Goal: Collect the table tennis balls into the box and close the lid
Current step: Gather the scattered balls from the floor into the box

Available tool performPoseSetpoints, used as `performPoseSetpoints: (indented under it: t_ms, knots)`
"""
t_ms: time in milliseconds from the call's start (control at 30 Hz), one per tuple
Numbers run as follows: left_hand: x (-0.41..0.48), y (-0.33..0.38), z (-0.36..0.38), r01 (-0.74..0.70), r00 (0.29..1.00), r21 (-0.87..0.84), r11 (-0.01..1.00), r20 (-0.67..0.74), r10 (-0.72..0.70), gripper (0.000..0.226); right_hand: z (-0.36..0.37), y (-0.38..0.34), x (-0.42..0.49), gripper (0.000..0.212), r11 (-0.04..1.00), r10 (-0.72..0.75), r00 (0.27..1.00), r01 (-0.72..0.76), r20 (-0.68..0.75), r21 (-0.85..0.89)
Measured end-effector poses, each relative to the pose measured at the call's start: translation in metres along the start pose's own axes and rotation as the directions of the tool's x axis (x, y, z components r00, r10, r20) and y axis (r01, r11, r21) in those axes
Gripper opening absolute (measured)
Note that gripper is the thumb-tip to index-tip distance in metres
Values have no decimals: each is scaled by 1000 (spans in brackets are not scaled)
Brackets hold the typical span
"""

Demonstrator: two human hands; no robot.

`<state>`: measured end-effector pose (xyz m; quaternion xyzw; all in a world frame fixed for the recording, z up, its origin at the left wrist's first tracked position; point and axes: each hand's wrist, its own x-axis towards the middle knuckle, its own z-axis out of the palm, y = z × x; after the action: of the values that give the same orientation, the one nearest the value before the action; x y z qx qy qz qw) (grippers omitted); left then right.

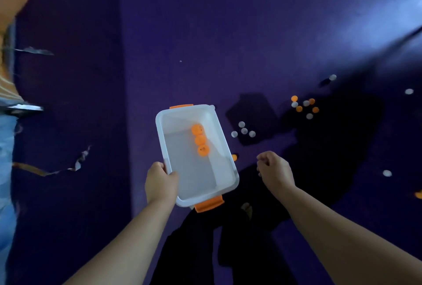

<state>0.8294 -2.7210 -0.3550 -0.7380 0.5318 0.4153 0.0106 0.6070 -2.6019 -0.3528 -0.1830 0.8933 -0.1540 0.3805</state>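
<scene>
The white box (160,125) is held at its near corner by the left hand (161,180), the grip curled round the rim. Three orange balls (200,140) are lined up inside. The right hand (275,170) is curled just beside the box; whether anything is pinched cannot be told. White and orange balls (304,106) are scattered on the purple floor (228,45).

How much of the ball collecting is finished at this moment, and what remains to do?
Done: three orange balls lie in the box. In hand: the left hand grips the box's rim; the right hand is curled beside it, and whether it holds a ball is unclear. Left: many balls on the floor, such as the white cluster and the mixed cluster, then the lid, which is not in view.
</scene>
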Motion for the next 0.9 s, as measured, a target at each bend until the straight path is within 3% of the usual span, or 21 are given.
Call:
performPoseSetpoints:
  t_ms: [333,500,700,900]
  knots:
    - [135,-36,138,158,977,20,987,-151,-153,13,94,52,171,21,973,2,984,39,177,-228]
    - [198,-76,227,229,935,-28,973,-271,-228,24,166,106,267,24,913,-85,964,177,253,-368]
    - [257,-126,308,261,920,-139,955,-263,-290,18,243,172,346,22,822,-182,927,326,327,-467]
    - [297,-146,346,201,921,-170,965,-304,-245,16,301,212,379,40,743,-142,893,381,426,-550]
